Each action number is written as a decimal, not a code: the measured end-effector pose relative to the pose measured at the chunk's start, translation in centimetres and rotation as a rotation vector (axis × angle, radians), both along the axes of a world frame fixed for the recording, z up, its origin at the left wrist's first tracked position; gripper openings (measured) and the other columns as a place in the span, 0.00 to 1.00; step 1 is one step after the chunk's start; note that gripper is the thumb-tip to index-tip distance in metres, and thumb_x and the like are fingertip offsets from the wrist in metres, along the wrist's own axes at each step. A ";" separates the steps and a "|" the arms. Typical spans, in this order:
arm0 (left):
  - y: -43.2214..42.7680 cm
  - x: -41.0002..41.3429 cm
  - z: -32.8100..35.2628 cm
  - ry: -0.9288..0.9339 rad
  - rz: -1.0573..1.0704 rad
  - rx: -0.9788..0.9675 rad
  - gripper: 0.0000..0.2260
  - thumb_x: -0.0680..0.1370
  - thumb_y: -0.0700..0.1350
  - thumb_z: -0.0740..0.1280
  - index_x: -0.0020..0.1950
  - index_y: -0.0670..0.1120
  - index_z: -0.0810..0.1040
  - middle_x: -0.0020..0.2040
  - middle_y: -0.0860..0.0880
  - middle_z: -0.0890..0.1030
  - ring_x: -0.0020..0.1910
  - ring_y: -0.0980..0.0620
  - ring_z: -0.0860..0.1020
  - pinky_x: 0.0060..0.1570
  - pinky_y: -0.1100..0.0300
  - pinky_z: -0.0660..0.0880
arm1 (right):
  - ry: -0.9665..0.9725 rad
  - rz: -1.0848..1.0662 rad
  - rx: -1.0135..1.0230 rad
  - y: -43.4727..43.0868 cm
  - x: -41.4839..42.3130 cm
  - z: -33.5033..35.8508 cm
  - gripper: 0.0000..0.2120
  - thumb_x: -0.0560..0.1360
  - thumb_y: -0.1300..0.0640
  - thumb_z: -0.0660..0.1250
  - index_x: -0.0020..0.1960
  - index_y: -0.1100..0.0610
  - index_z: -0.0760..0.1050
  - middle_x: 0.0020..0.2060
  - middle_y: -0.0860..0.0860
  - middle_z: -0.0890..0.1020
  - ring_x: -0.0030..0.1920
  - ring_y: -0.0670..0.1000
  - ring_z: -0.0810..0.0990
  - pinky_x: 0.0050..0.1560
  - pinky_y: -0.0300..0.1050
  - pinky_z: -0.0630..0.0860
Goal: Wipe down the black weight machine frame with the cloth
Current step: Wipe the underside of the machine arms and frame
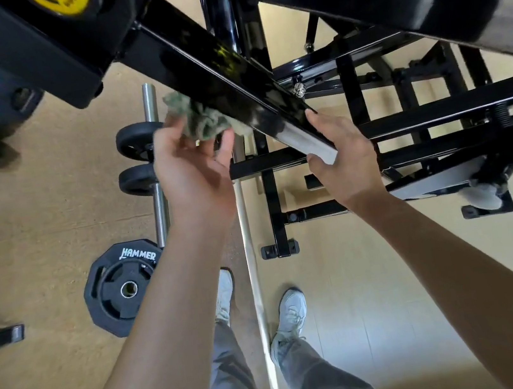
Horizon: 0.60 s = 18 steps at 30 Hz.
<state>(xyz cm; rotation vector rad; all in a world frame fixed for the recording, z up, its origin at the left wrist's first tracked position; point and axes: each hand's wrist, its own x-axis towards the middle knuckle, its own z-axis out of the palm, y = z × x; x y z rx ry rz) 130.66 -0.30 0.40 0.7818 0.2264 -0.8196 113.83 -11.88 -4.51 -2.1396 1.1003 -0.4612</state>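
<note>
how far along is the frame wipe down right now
Mid-job. The sloping bar looks glossy, though which parts are already wiped cannot be told. Now the left hand holds the green cloth against its side while the right hand grips its lower end. The lower rails likely remain.

The tan floor [34, 210] bears a black HAMMER weight plate [122, 287] low and left of the fingers [173, 128] of the left hand [194, 173]. A long silver bar [258, 294] runs just right of them. The black machine frame [274, 211] stands below the fingers [317, 122] of the right hand [348, 160].
</note>
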 end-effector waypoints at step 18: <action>-3.0 -6.9 -7.4 -0.014 -0.460 0.139 0.12 0.79 0.47 0.60 0.60 0.48 0.77 0.53 0.50 0.83 0.59 0.50 0.81 0.67 0.46 0.74 | -0.029 -0.037 0.006 -1.7 -3.3 -3.6 0.27 0.74 0.65 0.72 0.71 0.51 0.74 0.66 0.49 0.76 0.67 0.51 0.74 0.70 0.51 0.71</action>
